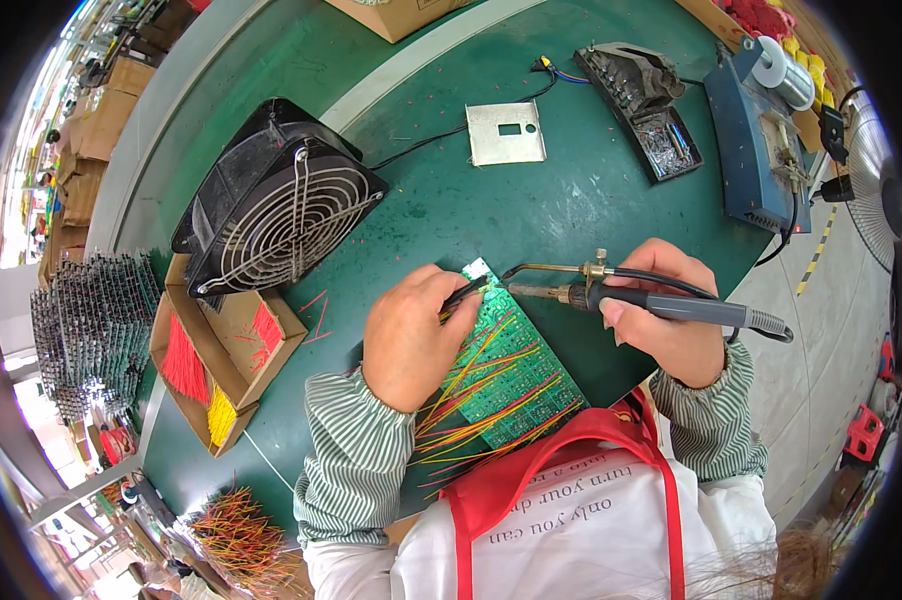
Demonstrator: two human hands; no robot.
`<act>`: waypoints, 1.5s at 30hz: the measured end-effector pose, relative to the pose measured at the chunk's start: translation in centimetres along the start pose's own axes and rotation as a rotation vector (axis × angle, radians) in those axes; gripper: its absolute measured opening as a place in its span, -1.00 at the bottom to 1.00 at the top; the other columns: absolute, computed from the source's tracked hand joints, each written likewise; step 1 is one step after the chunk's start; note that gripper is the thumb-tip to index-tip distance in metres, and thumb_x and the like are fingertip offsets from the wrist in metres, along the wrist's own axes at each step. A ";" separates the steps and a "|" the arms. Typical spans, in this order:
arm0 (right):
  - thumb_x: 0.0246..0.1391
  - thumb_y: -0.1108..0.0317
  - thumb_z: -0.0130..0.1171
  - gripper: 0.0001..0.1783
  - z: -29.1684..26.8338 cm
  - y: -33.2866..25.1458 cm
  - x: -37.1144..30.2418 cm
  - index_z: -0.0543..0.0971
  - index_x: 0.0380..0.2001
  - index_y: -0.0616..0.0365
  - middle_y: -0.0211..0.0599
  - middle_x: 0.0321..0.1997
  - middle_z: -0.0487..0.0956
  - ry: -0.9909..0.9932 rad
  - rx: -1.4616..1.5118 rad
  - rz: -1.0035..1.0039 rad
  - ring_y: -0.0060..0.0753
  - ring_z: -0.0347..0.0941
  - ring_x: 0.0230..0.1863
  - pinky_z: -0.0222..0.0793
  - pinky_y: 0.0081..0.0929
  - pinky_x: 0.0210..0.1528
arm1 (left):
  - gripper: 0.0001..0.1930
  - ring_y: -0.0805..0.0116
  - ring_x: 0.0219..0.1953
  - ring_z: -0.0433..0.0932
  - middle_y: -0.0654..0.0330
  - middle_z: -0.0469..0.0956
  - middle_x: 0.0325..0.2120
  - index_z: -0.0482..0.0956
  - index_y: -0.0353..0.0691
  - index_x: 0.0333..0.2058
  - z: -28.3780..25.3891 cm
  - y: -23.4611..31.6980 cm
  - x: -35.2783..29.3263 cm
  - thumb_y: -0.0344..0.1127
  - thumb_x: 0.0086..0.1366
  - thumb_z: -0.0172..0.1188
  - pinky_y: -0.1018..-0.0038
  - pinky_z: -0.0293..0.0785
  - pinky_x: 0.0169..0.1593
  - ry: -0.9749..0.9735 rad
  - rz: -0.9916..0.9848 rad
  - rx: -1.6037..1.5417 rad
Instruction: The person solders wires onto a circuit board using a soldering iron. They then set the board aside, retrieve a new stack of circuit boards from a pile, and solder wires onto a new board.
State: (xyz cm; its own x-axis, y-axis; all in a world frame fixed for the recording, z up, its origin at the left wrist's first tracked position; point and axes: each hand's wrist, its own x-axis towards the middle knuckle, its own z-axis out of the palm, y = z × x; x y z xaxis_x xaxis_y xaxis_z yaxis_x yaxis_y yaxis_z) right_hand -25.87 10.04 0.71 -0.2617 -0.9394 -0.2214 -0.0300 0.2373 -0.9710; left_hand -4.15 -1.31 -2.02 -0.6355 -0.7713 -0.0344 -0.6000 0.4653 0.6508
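My right hand [671, 310] is closed round a soldering iron [661, 303] with a grey handle and a thin solder-feed tube along its upper side. Its tip meets the far end of a green circuit board [521, 370]. My left hand [411, 330] pinches black tweezers [463, 294], whose points come close to the iron's tip at that same end. Red and yellow wires [481, 375] stick out from the board toward the left and near side. The joint under the tip is too small to make out.
A black fan [281, 210] with a wire guard stands at the left, beside a cardboard box [261, 370] of red and yellow wires. Farther off lie a metal plate [506, 134], a black tray [661, 140] and a blue solder-feeding unit [756, 150]. Stacked boards [96, 330] stand far left.
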 end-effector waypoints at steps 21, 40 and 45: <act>-0.14 0.41 0.29 -0.78 -0.5 -0.2 -2.7 0.48 -0.43 0.24 -0.47 -0.54 0.50 -0.038 -0.039 -0.054 -0.75 0.35 -0.49 0.28 -0.70 -0.44 | -0.90 0.13 -0.48 0.52 0.11 0.51 -0.56 0.53 -0.25 -0.45 0.2 3.6 -6.1 -0.41 0.03 0.24 0.31 0.44 -0.39 0.020 0.077 0.334; -0.17 0.45 0.29 -0.80 1.7 0.3 -2.9 0.48 -0.46 0.24 -0.40 -0.61 0.53 -0.145 -0.113 -0.196 -0.69 0.43 -0.57 0.32 -0.65 -0.52 | -0.88 0.13 -0.49 0.50 0.13 0.46 -0.56 0.53 -0.23 -0.42 -0.6 0.9 -7.3 -0.38 0.05 0.24 0.31 0.42 -0.40 0.081 0.026 0.211; -0.17 0.44 0.29 -0.79 1.2 -0.3 -3.0 0.49 -0.44 0.25 -0.39 -0.59 0.53 -0.105 -0.124 -0.189 -0.69 0.43 -0.55 0.33 -0.65 -0.51 | -0.88 0.18 -0.51 0.51 0.15 0.49 -0.56 0.56 -0.25 -0.44 -1.2 1.1 -6.4 -0.36 0.03 0.26 0.34 0.43 -0.40 -0.024 0.121 0.255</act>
State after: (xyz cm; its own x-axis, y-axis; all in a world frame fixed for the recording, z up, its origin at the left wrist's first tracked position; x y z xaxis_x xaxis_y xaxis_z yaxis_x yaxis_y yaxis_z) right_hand -23.90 12.51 1.54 -0.1384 -0.9890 -0.0515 -0.1889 0.0774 -0.9789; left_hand -0.17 3.60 -0.21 -0.7194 -0.6944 0.0123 -0.6200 0.6501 0.4392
